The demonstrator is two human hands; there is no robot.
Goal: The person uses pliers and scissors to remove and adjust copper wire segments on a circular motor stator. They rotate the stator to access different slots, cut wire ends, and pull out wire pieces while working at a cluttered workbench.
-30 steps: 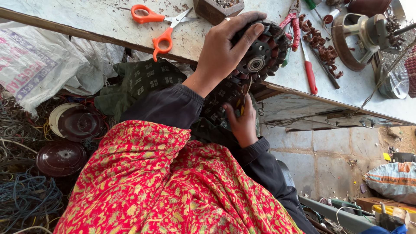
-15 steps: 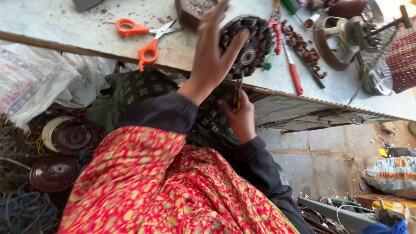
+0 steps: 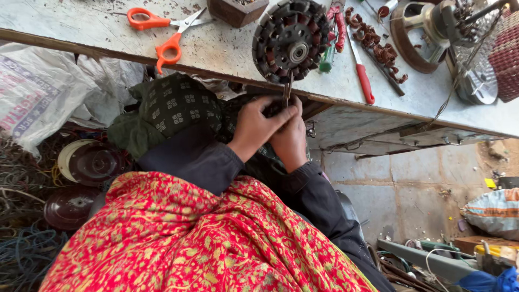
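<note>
In the head view, the only 1 I have, the big change is that my left hand [image 3: 258,125] has come off the fan stator [image 3: 291,39]. Half a second ago it was spread over the top of that round wound core at the table edge; now it sits lower, just below the edge, curled nearly closed against my right hand [image 3: 289,138]. The 2 hands touch each other at centre frame, and both pinch the thin wire leads [image 3: 288,89] that hang down from the stator's lower rim. I judge both grips as closed on those leads, though the fingertips overlap and I cannot see each pad.

The stator itself now lies flat and uncovered on the table [image 3: 227,51], top centre of the frame, its copper coils and middle bearing fully in sight. It has stayed at the table edge while the hands dropped. To me that means the work has shifted from holding the core to handling its leads.

Around it: orange-handled scissors [image 3: 162,32] upper left, a red-handled screwdriver [image 3: 361,67] just right of the stator, a row of small copper coils [image 3: 378,46] beyond that, and a round metal housing [image 3: 419,32] upper right. My red patterned shawl [image 3: 189,238] fills the lower frame.
</note>
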